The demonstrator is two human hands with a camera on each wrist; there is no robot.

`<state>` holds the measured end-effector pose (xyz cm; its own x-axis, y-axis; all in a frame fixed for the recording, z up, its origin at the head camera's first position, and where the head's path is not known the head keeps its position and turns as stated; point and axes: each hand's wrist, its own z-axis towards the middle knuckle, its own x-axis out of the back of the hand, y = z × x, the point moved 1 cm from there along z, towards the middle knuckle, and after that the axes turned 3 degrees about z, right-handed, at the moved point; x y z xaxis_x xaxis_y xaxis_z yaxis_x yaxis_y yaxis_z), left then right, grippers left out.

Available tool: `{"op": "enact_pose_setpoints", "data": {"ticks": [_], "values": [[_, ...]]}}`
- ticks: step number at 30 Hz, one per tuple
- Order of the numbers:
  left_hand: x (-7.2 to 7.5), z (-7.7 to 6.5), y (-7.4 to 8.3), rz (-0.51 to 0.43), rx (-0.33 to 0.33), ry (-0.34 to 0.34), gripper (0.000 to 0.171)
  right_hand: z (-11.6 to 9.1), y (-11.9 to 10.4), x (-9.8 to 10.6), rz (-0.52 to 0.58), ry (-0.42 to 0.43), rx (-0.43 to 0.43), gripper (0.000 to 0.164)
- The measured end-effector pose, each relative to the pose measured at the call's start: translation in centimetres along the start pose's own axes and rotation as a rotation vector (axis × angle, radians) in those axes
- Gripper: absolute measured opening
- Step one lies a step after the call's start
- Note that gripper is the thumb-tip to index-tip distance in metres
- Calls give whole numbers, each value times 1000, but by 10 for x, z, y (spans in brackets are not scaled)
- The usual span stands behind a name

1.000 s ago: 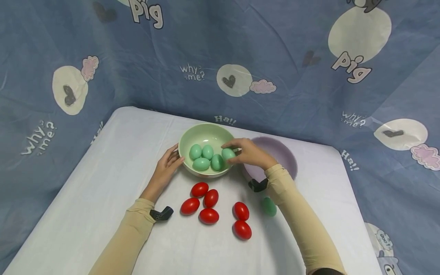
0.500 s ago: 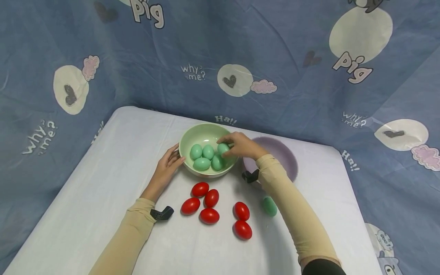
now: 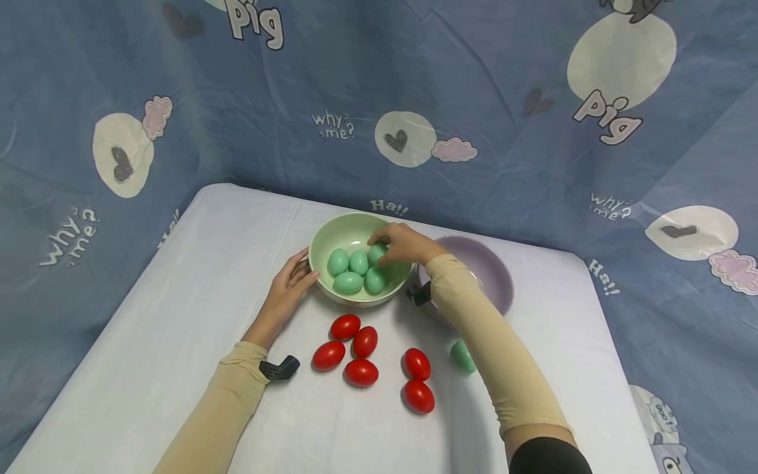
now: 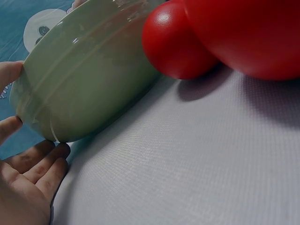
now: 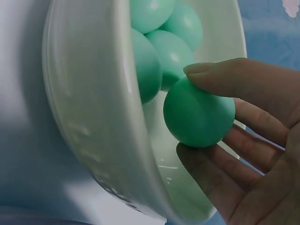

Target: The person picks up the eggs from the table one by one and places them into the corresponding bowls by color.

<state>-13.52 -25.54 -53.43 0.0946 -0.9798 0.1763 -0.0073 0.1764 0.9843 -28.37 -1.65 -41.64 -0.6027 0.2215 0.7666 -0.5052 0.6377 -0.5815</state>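
Five green eggs (image 3: 348, 283) in the green bowl (image 4: 89, 79) beside the sixth egg (image 5: 197, 115), pinched by the right hand (image 3: 408, 244); left hand (image 3: 284, 296) laid loosely against bowl's side; green straggler (image 3: 462, 356), six red eggs (image 3: 360, 372) left outside, person-side of the grip.

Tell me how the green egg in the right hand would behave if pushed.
The green egg would probably roll, since it looks rounded all over. Its smooth surface may make it a bit slippery. It is likely stiff: no dent shows where the right hand pinches it.
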Motion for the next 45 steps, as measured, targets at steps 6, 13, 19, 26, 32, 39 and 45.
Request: {"op": "enact_pose_setpoints", "data": {"ticks": [6,13,19,26,32,39,45], "values": [[0,-3,6,-13,3,-8,66,8,-2,-1,-65,-47,-15,49],[0,-3,6,-17,6,-6,66,16,-11,-1,-156,-122,-58,50],[-1,-3,5,-24,6,-1,66,20,-19,-1,-201,-166,-112,51],[-4,-2,2,-30,12,-7,65,21,-19,-4,-206,-172,-154,50],[-4,-1,2,-22,5,-9,65,21,-20,-8,-223,-171,-129,46],[-3,-2,3,-20,4,-7,65,21,-24,-7,-221,-160,-154,53],[-1,-2,3,-22,4,-10,64,18,-27,-4,-221,-166,-163,55]]}}
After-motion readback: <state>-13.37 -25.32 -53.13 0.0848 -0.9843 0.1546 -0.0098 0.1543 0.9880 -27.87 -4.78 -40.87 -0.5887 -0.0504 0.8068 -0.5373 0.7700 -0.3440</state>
